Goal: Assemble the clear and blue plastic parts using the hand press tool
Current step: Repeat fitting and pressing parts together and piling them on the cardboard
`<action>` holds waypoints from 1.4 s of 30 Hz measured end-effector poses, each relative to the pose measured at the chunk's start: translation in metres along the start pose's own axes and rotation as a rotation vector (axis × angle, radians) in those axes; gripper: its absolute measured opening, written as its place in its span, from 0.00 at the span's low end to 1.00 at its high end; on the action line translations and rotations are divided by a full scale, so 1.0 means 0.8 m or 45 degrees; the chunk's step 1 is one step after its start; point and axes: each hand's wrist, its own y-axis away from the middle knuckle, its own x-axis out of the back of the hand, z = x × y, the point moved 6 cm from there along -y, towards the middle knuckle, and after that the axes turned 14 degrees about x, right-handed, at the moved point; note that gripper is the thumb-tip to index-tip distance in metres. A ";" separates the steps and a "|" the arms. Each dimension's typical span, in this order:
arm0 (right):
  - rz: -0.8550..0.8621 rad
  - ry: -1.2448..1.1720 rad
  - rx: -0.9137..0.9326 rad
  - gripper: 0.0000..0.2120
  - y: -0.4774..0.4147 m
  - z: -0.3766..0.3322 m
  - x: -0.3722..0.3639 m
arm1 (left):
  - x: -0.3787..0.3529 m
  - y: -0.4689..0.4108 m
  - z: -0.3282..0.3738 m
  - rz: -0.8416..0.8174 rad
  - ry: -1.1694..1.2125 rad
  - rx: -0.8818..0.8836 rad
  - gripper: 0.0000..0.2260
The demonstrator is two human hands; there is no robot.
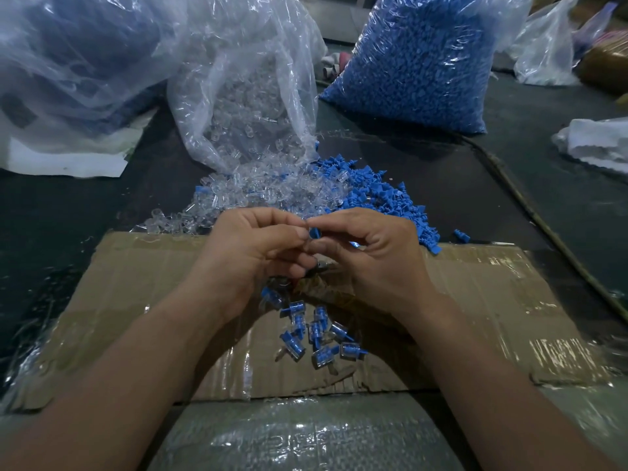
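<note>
Both hands meet above the cardboard's middle. The right hand pinches a blue part; the left hand pinches what looks like a clear part against it. Finished pieces lie on the cardboard, nearer than the hands. Past its far edge, a clear heap and a blue heap sit on the bench.

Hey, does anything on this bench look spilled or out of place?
Clear parts spill from the open bag and mix into the blue pile. One blue part lies apart, right of that pile. The cardboard has a ragged, torn near edge.
</note>
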 end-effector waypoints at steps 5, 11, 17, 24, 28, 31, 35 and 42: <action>-0.036 0.007 -0.009 0.12 0.000 0.000 0.002 | 0.001 -0.003 -0.002 -0.041 -0.016 0.048 0.09; -0.088 0.095 0.088 0.10 -0.002 -0.004 0.005 | -0.002 -0.005 -0.004 -0.096 -0.004 0.082 0.04; -0.106 0.138 0.152 0.10 -0.003 -0.008 0.005 | -0.003 -0.004 -0.003 -0.123 0.003 0.101 0.04; -0.136 0.170 0.179 0.10 -0.003 -0.010 0.005 | 0.000 -0.005 -0.005 -0.081 -0.035 0.117 0.08; -0.126 0.174 0.188 0.10 -0.004 -0.012 0.005 | -0.003 -0.002 -0.004 -0.081 -0.064 0.102 0.04; -0.121 0.193 0.206 0.10 -0.004 -0.014 0.005 | -0.004 0.000 -0.003 -0.048 -0.100 0.077 0.07; -0.199 0.224 0.139 0.12 -0.003 -0.011 0.006 | -0.001 -0.001 -0.003 -0.015 -0.124 0.057 0.07; -0.643 0.139 -0.607 0.25 0.016 0.040 0.024 | 0.011 -0.004 -0.002 0.070 0.108 -0.004 0.07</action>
